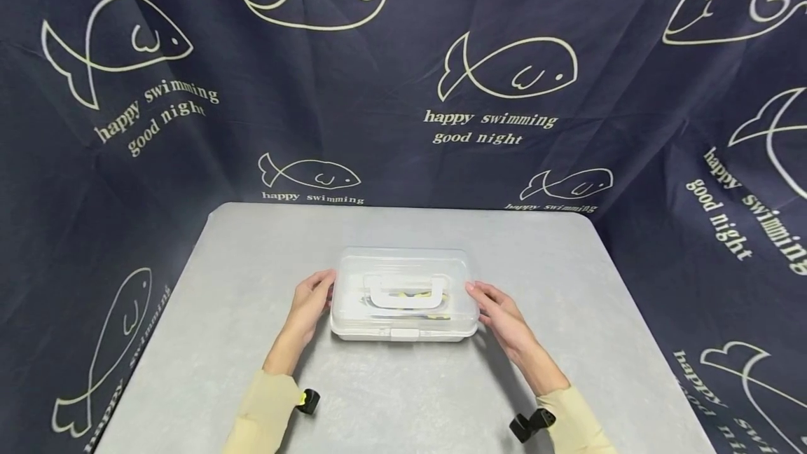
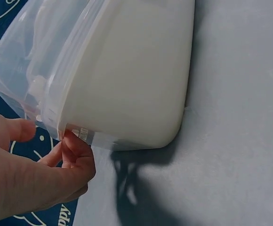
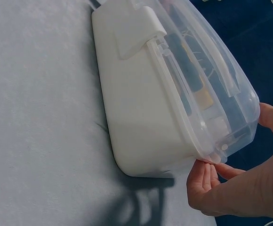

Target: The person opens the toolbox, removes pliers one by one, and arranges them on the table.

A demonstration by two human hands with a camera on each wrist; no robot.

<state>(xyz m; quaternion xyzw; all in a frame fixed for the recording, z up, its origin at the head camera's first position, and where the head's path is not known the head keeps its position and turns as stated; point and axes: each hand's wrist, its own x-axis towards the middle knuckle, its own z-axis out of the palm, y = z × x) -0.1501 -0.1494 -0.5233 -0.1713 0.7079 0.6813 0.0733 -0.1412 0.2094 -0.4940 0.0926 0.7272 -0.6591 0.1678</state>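
Note:
A white plastic storage box (image 1: 368,334) stands on the table with its clear lid (image 1: 403,258) down. A white carrying handle (image 1: 406,303) lies folded on the lid, and a latch (image 1: 404,334) is at the front middle. Yellow-and-dark items show blurred through the plastic. My left hand (image 1: 310,303) grips the box's left end; in the left wrist view its curled fingers (image 2: 77,157) are under the rim, the thumb beside the lid. At the right end my right hand (image 1: 501,314) holds it likewise, fingers (image 3: 201,181) beneath the rim and thumb against the lid.
The pale grey table (image 1: 252,244) extends around the box on all sides. Behind it and at both sides hangs a dark blue curtain (image 1: 391,160) printed with fish and words. Small black devices (image 1: 307,401) are strapped at both sleeves.

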